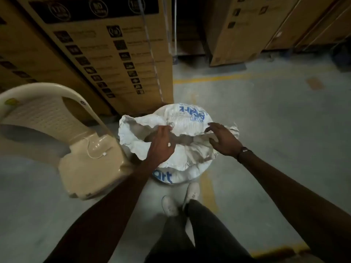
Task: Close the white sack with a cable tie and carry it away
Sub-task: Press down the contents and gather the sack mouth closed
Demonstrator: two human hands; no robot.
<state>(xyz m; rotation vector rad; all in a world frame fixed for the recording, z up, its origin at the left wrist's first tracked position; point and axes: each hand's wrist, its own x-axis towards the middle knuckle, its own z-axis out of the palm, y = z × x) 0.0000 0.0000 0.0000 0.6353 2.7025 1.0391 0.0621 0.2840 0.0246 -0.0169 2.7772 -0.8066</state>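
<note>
The head view looks down on a white sack (182,133) standing upright on the grey concrete floor (266,130), just ahead of the person's white shoes (171,205). The sack carries blue lettering on its side and near its top, and its mouth is open and crumpled, the loose rim spread out to the left and right.

The left hand (161,145) reaches in from the lower left and grips the near-left part of the sack's rim, its fingers curled into the folded fabric; a small pale spot shows on the back of this hand. The right hand (222,140) comes in from the right with a dark band (245,149) at the wrist. Its fingers are bent over the right part of the rim and appear to pinch the fabric there, though the exact hold is partly hidden by the folds.

Just left of the sack stands a cream plastic chair (57,118), with a thin white cable (95,150) lying on its seat. Behind the chair and sack rise tall brown cardboard cartons (106,54) printed with dark icons, and more cartons (266,31) stand at the upper right. Yellow lines (209,78) are painted on the floor beyond the sack and beside the person's dark trouser legs (190,234).
</note>
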